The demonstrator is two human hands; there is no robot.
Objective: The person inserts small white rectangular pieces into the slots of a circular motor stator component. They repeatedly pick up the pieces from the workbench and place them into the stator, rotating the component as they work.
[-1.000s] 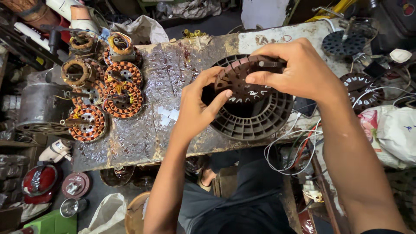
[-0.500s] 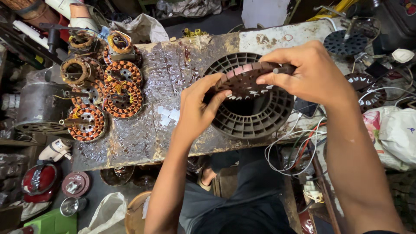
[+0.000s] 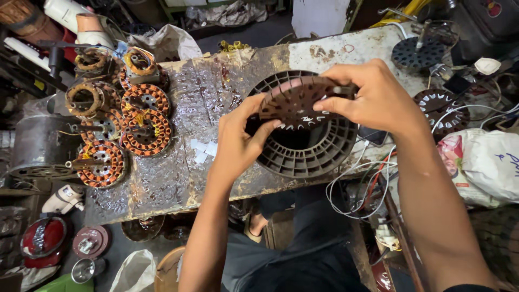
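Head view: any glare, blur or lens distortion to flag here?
Head view: glare on the shiny bench top; both hands, left and right, and the brown slotted disc look sharp; edges bow slightly from the wide lens; floor clutter lies in shadow.

Worn surface point(image 3: 178, 178) with motor parts, seen from above

A slotted disc point(image 3: 294, 103) is held above a round vented housing point(image 3: 308, 154) lying on the surface; wound stators point(image 3: 121, 130) cluster at the left end, and two more discs point(image 3: 419, 51) lie to the right.
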